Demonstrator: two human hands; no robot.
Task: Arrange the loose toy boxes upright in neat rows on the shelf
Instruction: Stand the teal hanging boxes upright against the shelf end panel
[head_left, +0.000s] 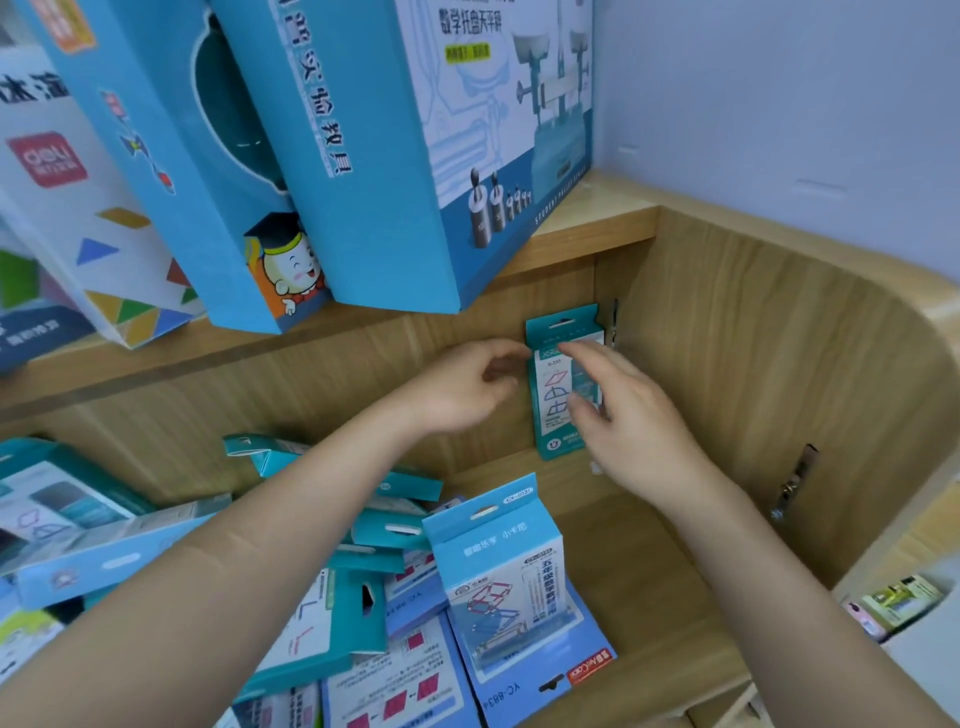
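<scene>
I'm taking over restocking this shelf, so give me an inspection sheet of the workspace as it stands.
Surface: wooden shelf, partly covered.
Job's things: teal box upright in the back right corner; light-blue box standing nearer the front; pile of boxes lying loose at left.
Clutter: nothing seen.
Grippers: right hand fingers spread on the teal box's front; left hand loosely curled at its left edge, grip unclear.
Cables: nothing seen.
Surroundings: big boxes on the upper shelf; hinge on the right wall.
</scene>
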